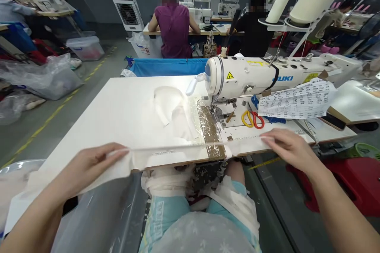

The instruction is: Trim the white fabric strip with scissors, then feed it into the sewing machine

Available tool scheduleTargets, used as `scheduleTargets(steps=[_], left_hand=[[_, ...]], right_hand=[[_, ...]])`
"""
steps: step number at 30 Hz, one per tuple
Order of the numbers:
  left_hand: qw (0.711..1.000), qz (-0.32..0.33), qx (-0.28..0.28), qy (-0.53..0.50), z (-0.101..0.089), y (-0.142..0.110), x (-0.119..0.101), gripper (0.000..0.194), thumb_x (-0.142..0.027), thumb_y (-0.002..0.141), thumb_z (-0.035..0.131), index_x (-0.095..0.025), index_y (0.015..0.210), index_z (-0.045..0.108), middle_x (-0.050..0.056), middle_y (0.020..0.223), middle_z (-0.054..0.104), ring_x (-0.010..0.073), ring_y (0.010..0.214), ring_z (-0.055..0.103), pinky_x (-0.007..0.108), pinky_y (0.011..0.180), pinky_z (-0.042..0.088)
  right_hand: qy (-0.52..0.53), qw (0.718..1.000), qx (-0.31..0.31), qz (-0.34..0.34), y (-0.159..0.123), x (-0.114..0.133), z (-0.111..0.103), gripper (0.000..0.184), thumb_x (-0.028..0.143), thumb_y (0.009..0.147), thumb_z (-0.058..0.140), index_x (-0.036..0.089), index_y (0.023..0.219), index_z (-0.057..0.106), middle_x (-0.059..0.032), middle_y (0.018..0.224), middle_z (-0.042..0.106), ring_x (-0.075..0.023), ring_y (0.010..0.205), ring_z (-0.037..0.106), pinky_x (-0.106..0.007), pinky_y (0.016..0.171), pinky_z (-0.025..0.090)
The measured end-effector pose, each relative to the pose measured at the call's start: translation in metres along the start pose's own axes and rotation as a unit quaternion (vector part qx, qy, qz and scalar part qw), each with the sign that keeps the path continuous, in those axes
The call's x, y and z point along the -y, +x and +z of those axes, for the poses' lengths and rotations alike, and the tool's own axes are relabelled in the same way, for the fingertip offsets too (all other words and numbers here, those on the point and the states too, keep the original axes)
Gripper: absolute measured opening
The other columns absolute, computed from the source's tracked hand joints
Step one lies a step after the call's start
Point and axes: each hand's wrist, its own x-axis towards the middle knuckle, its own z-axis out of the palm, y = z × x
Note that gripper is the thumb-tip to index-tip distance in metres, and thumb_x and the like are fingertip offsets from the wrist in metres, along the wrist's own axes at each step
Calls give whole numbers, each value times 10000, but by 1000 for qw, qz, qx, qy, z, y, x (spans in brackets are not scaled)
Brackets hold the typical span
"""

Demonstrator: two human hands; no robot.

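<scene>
A long strip of white fabric [178,151] is stretched level along the front edge of the sewing table [118,114]. My left hand [89,166] pinches one end, with loose cloth hanging below the fingers. At the other end, my right hand [286,146] grips the strip between thumb and fingers. Just beyond the strip stands a white sewing machine [243,73], its needle area left of my right hand. A pale curved fabric piece [168,104] lies flat on the table left of the machine.
Scissors [252,119] with yellow and red handles lie beside the machine, below a handwritten paper sheet [297,101]. Thread cones [280,4] stand at upper right. A blue cloth bin [169,67] adjoins the table's far edge. A person [173,27] sits at another table ahead.
</scene>
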Motion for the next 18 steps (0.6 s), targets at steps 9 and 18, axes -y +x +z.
scheduleTargets(steps=[9,18], left_hand=[[942,111,-185,259,51,-5,56,409,-286,932,314,-226,1096,683,73,1144,717,292,1116,623,596,1046,388],[937,-26,-262,231,114,-50,16,479,-295,997,316,-179,1452,414,169,1474,454,355,1389,372,635,1113,262]], right_hand=[[-239,957,-127,-103,-29,-52,63,321,150,932,426,226,1151,649,-73,1167,697,-276,1185,563,-550,1084,319],[-190,973,-130,-34,-48,-16,95,511,236,964,374,254,1476,378,-125,1389,545,-349,1333,448,-595,1082,330]])
